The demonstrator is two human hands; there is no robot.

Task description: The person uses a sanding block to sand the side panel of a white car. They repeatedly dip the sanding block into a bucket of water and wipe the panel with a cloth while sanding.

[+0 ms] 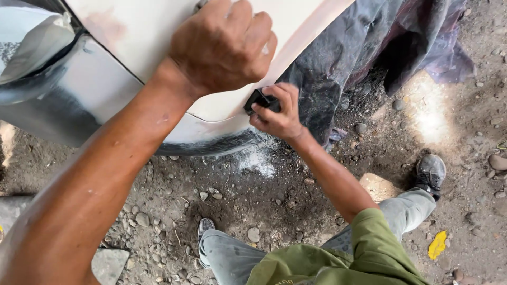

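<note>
The right hand [280, 113] has its grip clamped on a small black sanding block [260, 101] pressed to the lower edge of the pale car panel [142, 26], while the left hand [222, 45], fingers curled, braces above; flat, even strokes would suit best.

soft daylight, sun patch on gravel ground [430, 113], glare on pale panel [158, 31], sharp focus.

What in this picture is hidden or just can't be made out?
Head view:
- Left hand: its palm side is turned away, so any contact with the pale car panel is hidden.
- Black block: mostly covered by the right hand.
- Panel's top: cut off by the frame edge.
</note>
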